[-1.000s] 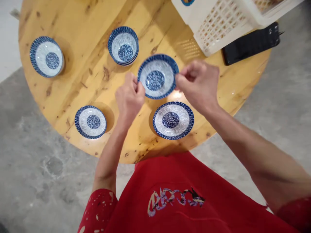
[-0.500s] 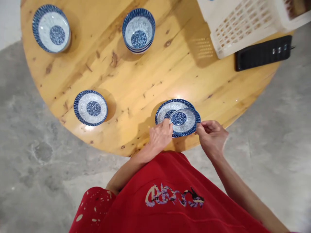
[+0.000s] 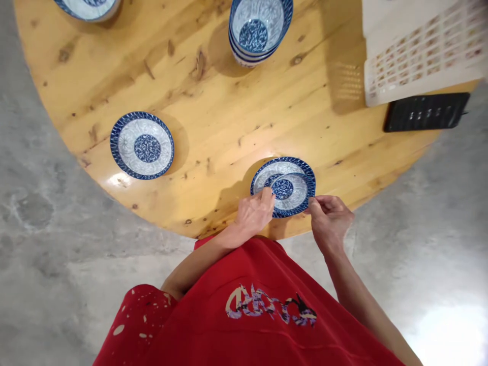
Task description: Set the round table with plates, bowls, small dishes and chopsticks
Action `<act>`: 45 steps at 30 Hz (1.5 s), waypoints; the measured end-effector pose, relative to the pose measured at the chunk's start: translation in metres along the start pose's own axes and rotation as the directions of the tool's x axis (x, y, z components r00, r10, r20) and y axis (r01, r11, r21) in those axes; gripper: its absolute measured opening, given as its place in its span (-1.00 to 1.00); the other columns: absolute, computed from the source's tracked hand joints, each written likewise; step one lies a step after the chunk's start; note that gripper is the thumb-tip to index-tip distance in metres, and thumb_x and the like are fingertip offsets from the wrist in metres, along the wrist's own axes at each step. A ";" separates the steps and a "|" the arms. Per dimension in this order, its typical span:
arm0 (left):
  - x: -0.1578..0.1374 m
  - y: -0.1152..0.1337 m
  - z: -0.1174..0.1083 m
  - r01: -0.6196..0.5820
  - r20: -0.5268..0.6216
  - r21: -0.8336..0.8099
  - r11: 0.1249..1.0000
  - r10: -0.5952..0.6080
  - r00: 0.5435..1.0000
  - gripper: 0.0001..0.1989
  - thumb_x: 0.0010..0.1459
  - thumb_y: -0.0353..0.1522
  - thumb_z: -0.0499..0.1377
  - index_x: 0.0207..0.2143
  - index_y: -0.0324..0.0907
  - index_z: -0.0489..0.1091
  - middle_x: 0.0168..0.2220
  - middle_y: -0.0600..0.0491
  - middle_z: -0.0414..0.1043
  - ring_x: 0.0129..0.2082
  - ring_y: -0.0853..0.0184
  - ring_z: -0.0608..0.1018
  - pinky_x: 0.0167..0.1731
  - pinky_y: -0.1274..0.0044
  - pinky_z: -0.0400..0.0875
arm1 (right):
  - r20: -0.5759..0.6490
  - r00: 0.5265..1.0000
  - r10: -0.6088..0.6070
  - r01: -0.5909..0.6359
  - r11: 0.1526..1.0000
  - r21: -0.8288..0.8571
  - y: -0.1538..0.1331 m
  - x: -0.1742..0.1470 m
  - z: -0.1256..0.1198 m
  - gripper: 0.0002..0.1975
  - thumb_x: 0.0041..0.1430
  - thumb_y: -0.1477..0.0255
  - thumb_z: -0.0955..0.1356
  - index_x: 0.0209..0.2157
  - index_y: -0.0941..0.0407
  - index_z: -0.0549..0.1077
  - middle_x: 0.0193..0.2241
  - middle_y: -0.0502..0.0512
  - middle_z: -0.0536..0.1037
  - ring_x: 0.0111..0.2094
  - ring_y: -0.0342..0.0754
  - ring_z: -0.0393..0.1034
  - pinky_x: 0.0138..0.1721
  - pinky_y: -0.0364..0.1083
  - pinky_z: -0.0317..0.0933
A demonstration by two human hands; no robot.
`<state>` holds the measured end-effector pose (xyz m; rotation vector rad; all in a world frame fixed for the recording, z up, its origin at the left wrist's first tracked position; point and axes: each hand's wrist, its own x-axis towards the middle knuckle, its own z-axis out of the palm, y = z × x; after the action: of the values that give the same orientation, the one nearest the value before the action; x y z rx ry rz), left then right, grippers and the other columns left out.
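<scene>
Near the table's front edge, two blue-and-white patterned plates overlap. The upper plate (image 3: 299,195) lies over the right part of the lower plate (image 3: 262,178), whose left and far rim still show. My left hand (image 3: 254,211) is closed on the upper plate's left edge, its fingertips partly hidden behind the knuckles. At the right rim, my right hand (image 3: 331,216) pinches the same plate between thumb and fingers. Whether the two plates touch, I cannot tell.
On the round wooden table (image 3: 213,152), another blue-and-white dish (image 3: 147,147) sits at the left. Stacked bowls (image 3: 254,35) stand at the far middle, and a bowl (image 3: 91,9) is cut off at the top left. A white perforated basket (image 3: 419,61) and a black device (image 3: 427,113) occupy the right.
The upper plate has shifted slightly left over the lower one, with both hands still on it. The camera view has moved, so the bowls sit higher in the picture.
</scene>
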<state>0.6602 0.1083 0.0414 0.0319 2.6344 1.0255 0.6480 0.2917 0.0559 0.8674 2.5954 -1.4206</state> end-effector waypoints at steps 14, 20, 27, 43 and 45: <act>0.008 -0.002 -0.009 0.055 0.054 -0.082 0.995 -0.051 0.997 -0.73 0.47 -0.22 0.00 -0.08 -0.17 0.42 -0.23 -0.12 0.63 -0.29 0.23 0.67 -0.37 0.54 0.41 | 0.002 1.000 -0.005 0.005 0.999 -0.033 -0.002 0.007 0.003 -0.73 -0.06 0.20 0.44 -0.43 0.09 0.42 -0.58 -0.02 0.47 -0.56 -0.03 0.44 -0.50 -0.04 0.36; 0.002 -0.028 -0.028 0.151 -0.108 -0.203 0.968 -0.176 0.979 -0.70 0.46 -0.19 0.01 0.01 -0.14 0.41 -0.25 -0.06 0.64 -0.29 0.31 0.67 -0.32 0.57 0.41 | 0.011 1.000 -0.003 0.004 0.999 -0.054 -0.002 0.005 0.001 -0.76 -0.04 0.23 0.45 -0.43 0.09 0.43 -0.58 -0.01 0.49 -0.56 -0.02 0.44 -0.49 -0.05 0.36; -0.016 -0.070 -0.047 0.222 -0.354 -0.261 0.940 -0.307 0.883 -0.62 0.47 -0.15 -0.05 -0.04 -0.21 0.42 -0.40 -0.01 0.57 -0.38 0.37 0.63 -0.35 0.58 0.39 | 0.002 1.000 -0.017 0.017 0.997 -0.069 -0.001 0.006 0.001 -0.81 -0.07 0.29 0.44 -0.45 0.10 0.46 -0.59 -0.03 0.49 -0.58 -0.06 0.41 -0.51 -0.08 0.36; -0.034 -0.075 -0.035 0.183 -0.413 -0.306 0.934 -0.304 0.859 -0.65 0.48 -0.18 -0.04 -0.07 -0.21 0.43 -0.43 0.02 0.56 -0.44 0.40 0.59 -0.38 0.58 0.37 | 0.011 1.000 0.004 -0.004 0.998 -0.062 0.002 0.003 -0.003 -0.73 -0.06 0.22 0.46 -0.41 0.13 0.45 -0.60 -0.05 0.47 -0.63 -0.08 0.39 -0.54 -0.09 0.34; -0.036 -0.073 -0.038 0.205 -0.394 -0.305 0.930 -0.319 0.862 -0.67 0.47 -0.20 -0.02 -0.07 -0.21 0.44 -0.42 0.02 0.57 -0.44 0.40 0.59 -0.38 0.58 0.37 | 0.003 0.999 0.044 -0.044 0.998 -0.046 -0.004 -0.002 -0.005 -0.72 -0.09 0.22 0.46 -0.40 0.13 0.47 -0.58 -0.02 0.50 -0.61 -0.06 0.42 -0.52 -0.08 0.35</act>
<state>0.6896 0.0242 0.0299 -0.6798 2.7478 1.3901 0.6487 0.2933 0.0629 0.9092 2.5780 -1.3454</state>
